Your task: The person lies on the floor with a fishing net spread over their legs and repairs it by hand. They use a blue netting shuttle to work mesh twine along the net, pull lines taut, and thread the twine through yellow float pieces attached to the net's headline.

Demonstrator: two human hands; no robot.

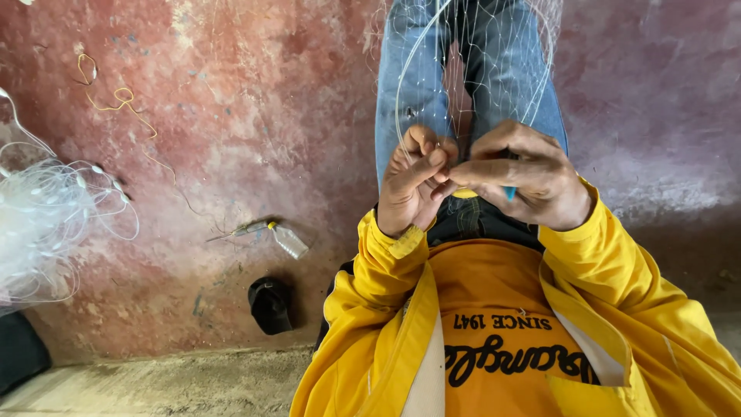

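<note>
Fishing net [471, 69] stretched over knees, strands pinched between left hand [413, 181] and right hand [525, 177], both closed on it

Left hand [415, 182] and right hand [526, 176] touching above lap, net [463, 54] stretched beyond them over legs, bottle [287, 240] and cap [271, 304] on floor left, net pile [46, 224] far left
</note>
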